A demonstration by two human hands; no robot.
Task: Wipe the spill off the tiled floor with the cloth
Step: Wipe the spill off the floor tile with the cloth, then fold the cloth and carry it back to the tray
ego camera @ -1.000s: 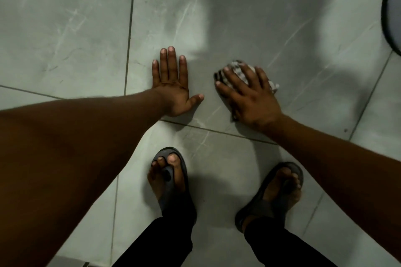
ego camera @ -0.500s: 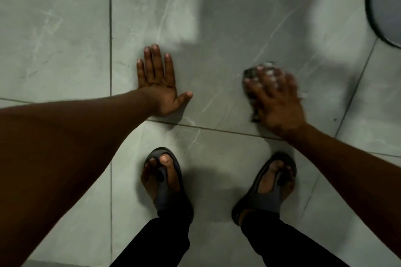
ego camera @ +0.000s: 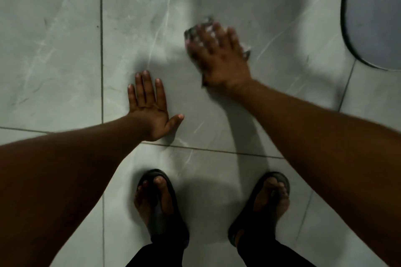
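Right hand point(ego camera: 219, 58) spread flat, pressing the cloth point(ego camera: 196, 30) onto the tiled floor point(ego camera: 65, 50). Left hand point(ego camera: 149, 106) flat, empty, bracing. Cloth likely soft, light, bunches easily: palm over centre.

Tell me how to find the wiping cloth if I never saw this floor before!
Start at the big grey tile that both hands are on, past the two sandalled feet. The left hand lies flat and bare on it; the right hand is farther out. The cloth is the crumpled checked rag peeking out from under that right hand's fingers, the only patterned thing there.
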